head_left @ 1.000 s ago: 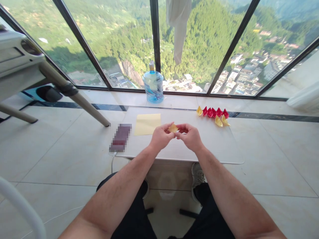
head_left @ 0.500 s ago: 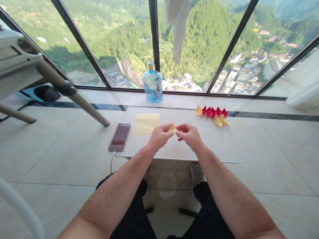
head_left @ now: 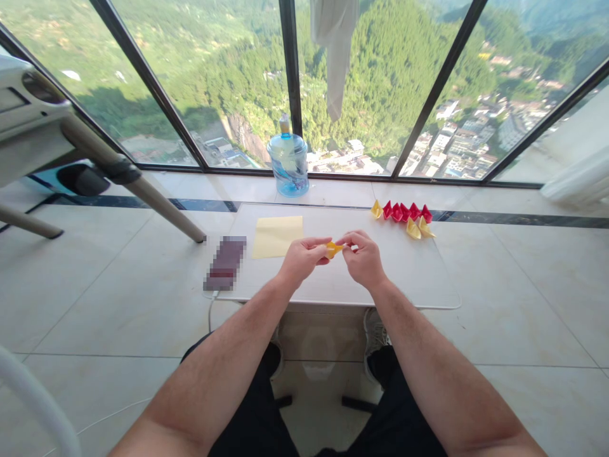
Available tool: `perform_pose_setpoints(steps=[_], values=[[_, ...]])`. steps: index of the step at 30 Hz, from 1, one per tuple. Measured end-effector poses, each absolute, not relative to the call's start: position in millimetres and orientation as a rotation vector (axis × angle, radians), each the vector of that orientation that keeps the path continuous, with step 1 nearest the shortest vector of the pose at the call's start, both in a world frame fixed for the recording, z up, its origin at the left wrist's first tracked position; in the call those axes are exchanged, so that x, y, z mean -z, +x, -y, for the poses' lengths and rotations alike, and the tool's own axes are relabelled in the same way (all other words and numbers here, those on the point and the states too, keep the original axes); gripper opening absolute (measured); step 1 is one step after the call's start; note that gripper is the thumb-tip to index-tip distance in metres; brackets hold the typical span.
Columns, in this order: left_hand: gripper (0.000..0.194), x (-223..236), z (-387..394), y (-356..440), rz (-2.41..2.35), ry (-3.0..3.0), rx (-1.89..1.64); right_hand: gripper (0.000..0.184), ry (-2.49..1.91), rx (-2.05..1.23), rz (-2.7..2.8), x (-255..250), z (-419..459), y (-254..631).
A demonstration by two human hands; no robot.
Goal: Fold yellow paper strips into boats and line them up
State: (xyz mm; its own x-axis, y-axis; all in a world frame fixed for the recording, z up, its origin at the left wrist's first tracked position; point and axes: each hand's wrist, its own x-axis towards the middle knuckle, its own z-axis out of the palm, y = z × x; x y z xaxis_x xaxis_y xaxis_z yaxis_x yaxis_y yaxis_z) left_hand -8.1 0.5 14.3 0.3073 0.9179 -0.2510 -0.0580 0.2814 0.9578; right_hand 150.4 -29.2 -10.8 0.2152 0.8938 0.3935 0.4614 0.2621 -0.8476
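Between both hands, above the middle of the white low table (head_left: 404,279), is a small piece of folded yellow paper (head_left: 334,249). My left hand (head_left: 304,259) pinches its left side with thumb and fingers. On the other side, the fingertips of my right hand (head_left: 362,257) are closed on its right tip. A flat yellow paper sheet (head_left: 278,237) lies to the left of my left hand. Toward the table's far right corner stand several folded red paper pieces (head_left: 401,212), with a yellow folded piece (head_left: 377,209) at their left end and two more in front.
A blurred-out phone-like object (head_left: 225,263) with a white cable lies at the table's left edge. Behind the table, a blue water jug (head_left: 288,166) stands by the window. A metal-legged stand (head_left: 157,203) is at left.
The folded yellow paper has turned in my fingers and shows a deeper yellow side. My right hand has shifted its grip to the paper's right tip. The view has moved slightly.
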Motion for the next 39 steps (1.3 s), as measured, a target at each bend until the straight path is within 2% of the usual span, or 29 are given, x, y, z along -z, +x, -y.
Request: perform_pose_setpoints(steps=[5, 10, 14, 19, 26, 39], values=[[0.061, -11, -2, -9, -1.037, 1.056, -0.815, 0.033, -1.406, -0.312, 1.666, 11, 32, 152], [0.050, -11, -2, -9, -1.044, 1.049, -0.750, 0.031, -1.502, -0.142, 1.891, 8, 35, 154], [0.041, -13, -2, -9, -1.009, 1.037, -0.725, 0.031, -1.588, -0.149, 1.935, 6, 35, 157], [0.039, -12, -2, -9, -1.009, 1.043, -0.706, 0.031, -1.698, -0.153, 2.064, 1, 37, 157], [0.034, -11, -3, -10, -1.007, 1.099, -0.650, 0.020, -1.734, -0.114, 2.187, -11, 44, 153], [0.031, -8, -7, -13, -1.054, 1.209, -0.586, 0.028, -1.725, -0.133, 2.232, -7, 43, 145]])
